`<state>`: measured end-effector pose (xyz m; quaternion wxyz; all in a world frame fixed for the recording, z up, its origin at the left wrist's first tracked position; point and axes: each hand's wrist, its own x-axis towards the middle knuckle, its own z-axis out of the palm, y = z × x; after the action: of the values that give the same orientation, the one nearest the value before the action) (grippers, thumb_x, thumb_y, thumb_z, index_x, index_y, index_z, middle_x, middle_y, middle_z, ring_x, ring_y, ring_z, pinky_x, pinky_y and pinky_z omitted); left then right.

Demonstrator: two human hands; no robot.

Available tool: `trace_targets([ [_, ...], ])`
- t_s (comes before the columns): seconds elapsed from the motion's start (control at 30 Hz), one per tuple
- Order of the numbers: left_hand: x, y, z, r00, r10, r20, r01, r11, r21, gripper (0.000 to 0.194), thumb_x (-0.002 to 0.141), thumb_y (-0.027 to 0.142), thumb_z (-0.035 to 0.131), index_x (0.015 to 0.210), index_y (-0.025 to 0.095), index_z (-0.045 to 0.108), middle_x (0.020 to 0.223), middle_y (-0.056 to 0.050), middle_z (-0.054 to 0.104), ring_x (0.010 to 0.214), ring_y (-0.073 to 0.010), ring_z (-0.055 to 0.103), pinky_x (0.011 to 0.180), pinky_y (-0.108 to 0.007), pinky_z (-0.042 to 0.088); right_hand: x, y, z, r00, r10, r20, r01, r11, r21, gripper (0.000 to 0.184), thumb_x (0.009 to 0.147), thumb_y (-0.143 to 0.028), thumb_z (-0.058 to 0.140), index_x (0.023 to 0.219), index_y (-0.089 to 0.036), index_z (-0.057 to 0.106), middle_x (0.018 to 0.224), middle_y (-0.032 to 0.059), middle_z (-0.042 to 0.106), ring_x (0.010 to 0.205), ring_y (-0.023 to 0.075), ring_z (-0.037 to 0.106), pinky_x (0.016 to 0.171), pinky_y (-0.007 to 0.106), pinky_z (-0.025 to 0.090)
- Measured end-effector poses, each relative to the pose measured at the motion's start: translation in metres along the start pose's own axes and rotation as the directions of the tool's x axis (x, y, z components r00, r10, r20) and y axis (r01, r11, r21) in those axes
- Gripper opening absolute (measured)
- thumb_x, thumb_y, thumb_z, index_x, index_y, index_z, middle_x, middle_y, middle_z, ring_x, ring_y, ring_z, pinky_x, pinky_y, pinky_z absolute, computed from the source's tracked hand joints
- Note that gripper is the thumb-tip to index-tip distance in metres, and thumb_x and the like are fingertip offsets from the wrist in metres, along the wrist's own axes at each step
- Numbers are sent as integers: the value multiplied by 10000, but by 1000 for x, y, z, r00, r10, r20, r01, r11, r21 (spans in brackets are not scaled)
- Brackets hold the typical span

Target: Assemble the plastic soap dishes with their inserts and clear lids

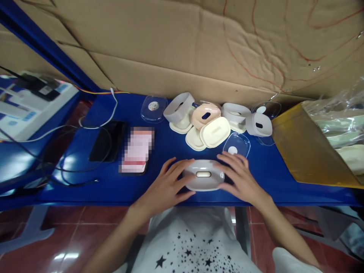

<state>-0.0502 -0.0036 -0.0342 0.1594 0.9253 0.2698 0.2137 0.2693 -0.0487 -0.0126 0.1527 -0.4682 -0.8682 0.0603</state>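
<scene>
On the blue table, close to its front edge, sits a light grey oval plastic container (204,182) with a slot in its top; a pale cream strip shows through the slot. My left hand (172,184) grips its left end, fingers over the top and thumb low at the near side. At the right end my right hand (241,178) takes hold in the same way, its fingertips on the rim and the thumb by the near corner. A clear plastic lid (240,142) with a white round sticker lies just beyond my right fingers.
Behind are cream oval lids (215,132), a peach container (206,114), grey containers (178,110) and another clear lid (153,113). Phones (136,151) and cables lie left, beside a white power strip (17,125). A yellow box (290,151) with plastic-wrapped pieces stands right. Cardboard (170,45) rises behind.
</scene>
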Motion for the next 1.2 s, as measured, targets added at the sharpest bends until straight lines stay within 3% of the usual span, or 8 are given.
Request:
trace_targets([
  [0.23,2,3,-3,999,-4,-54,5,1000,9,553,1016,360,752,1500,216,526,1657,-233,445,1512,-372,498,1262,-666,366,-34,16,-1,897,325,-300,-354,934,-47,151,1059,-313,694,1179,-259,768,1125,45,836,1022,256,777,1057,493,446],
  [0.33,6,9,-5,990,14,-139,-16,1000,-13,668,1011,394,764,1573,216,450,1668,-254,407,1539,-389,465,1260,-672,377,-45,-5,-12,746,493,-448,-399,869,293,69,1014,-287,747,1068,-283,790,1058,19,835,991,241,771,971,440,516],
  [0.43,9,17,-6,980,24,-200,-36,998,-55,801,997,384,790,1654,283,342,1723,-231,338,1584,-394,407,1266,-683,372,-40,-35,-24,579,708,-405,-202,606,770,101,1017,-388,742,991,-294,767,916,1,806,865,217,761,811,378,579],
  [0.57,8,21,-6,962,26,-270,-70,986,-154,912,996,437,786,1715,332,235,1735,-205,333,1580,-372,422,1225,-660,444,-15,-67,-22,719,686,-115,14,151,989,268,985,-546,756,916,-287,747,800,-4,777,698,183,725,672,326,592],
  [0.63,6,19,-6,946,3,-325,-67,981,-184,912,993,445,788,1716,320,248,1675,-199,429,1513,-351,507,1171,-615,510,-5,-74,-15,761,648,-27,-5,47,999,251,983,-544,761,960,-294,763,851,3,792,735,179,740,705,325,609],
  [0.77,3,11,-5,915,4,-403,-50,993,-103,895,956,384,841,1682,250,335,1459,-175,636,1318,-318,652,1148,-591,518,2,-77,-4,758,652,13,-36,22,999,198,1023,-488,725,1015,-295,770,904,2,797,787,160,748,778,314,618],
  [0.93,6,11,1,945,61,-321,-83,995,-52,788,981,430,807,1622,224,398,1491,-190,623,1347,-318,633,1196,-597,470,3,-78,2,719,685,118,-81,-87,993,206,1022,-486,723,999,-281,724,861,-11,769,761,139,736,763,275,619],
  [1.2,6,12,2,979,-40,-200,19,994,-106,813,991,459,782,1643,280,330,1668,-219,439,1511,-379,495,1238,-640,397,-1,-77,16,756,642,124,-182,24,983,214,1089,-479,573,1057,-273,622,934,36,796,810,204,784,808,387,684],
])
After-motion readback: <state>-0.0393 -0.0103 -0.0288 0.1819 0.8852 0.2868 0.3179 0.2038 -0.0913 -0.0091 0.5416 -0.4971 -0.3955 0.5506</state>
